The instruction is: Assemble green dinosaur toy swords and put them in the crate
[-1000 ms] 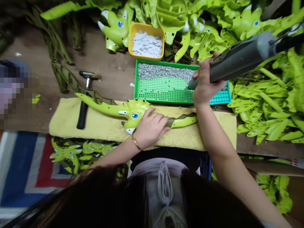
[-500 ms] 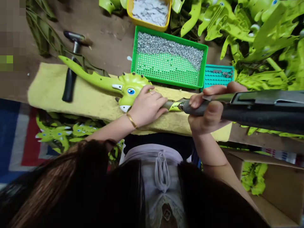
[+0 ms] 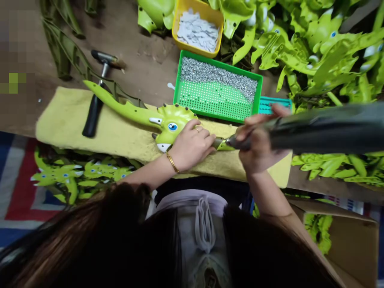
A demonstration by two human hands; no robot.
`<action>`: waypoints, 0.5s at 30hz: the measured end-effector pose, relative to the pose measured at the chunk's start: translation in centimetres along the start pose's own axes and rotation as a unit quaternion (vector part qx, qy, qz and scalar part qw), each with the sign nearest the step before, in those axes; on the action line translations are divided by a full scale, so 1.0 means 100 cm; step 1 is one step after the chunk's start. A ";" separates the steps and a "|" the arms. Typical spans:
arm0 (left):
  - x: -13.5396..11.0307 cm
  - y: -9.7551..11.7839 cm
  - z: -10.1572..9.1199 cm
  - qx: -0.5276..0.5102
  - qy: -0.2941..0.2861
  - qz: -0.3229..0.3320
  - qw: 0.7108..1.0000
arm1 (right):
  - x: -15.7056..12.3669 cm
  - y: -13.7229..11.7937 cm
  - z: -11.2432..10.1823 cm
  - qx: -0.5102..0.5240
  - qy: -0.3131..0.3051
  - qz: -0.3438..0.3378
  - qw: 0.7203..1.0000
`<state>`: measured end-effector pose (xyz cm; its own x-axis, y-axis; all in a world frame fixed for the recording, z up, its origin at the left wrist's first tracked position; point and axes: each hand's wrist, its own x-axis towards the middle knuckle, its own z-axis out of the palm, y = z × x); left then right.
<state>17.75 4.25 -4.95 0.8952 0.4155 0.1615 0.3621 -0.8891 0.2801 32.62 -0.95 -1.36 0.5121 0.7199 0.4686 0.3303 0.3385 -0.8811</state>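
A green plastic dinosaur toy (image 3: pixel 138 114) with a horned head and blue eye lies on a yellow foam pad (image 3: pixel 64 116). My left hand (image 3: pixel 193 146) is closed over the toy behind its head, pressing it to the pad. Gripped in my right hand (image 3: pixel 259 144) is a dark power screwdriver (image 3: pixel 327 128), its body blurred and reaching out past the right edge. The screwdriver's nose meets the green and grey end of the toy, just right of my left hand. Whether a screw sits at the tip is hidden.
A hammer (image 3: pixel 96 96) lies across the pad's left part. Behind the pad stand a green tray (image 3: pixel 177 90) of small screws, a teal tray (image 3: pixel 275 105) and a yellow tub (image 3: pixel 177 30) of white pieces. Green toy parts (image 3: pixel 324 48) heap at the back right; a cardboard box (image 3: pixel 354 240) stands lower right.
The whole scene sits lower in the view. The screwdriver has swung, its rear looking higher and blurrier, while its nose stays at the toy's end. My left hand keeps its place on the toy.
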 end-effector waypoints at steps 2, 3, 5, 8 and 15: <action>0.000 0.000 -0.001 0.002 -0.001 0.001 1.000 | 0.032 0.012 0.015 0.092 0.139 -0.075 0.983; 0.000 -0.001 -0.001 0.002 -0.002 0.002 1.000 | 0.047 0.022 0.023 0.117 0.183 -0.091 0.972; 0.000 -0.001 -0.002 -0.003 -0.003 0.004 1.000 | 0.071 0.049 0.034 0.112 0.186 -0.084 0.972; -0.001 -0.003 -0.002 -0.008 -0.004 0.009 1.000 | 0.083 0.082 0.043 0.048 0.150 -0.057 0.986; -0.003 -0.004 -0.001 -0.014 -0.001 0.011 1.000 | 0.076 0.078 0.047 0.024 0.174 -0.051 0.983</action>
<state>17.33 4.55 -5.03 0.9036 0.3949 0.1659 0.3344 -0.8924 0.3030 35.36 10.01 -5.01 0.7210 0.4330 0.5411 0.3602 0.4328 -0.8264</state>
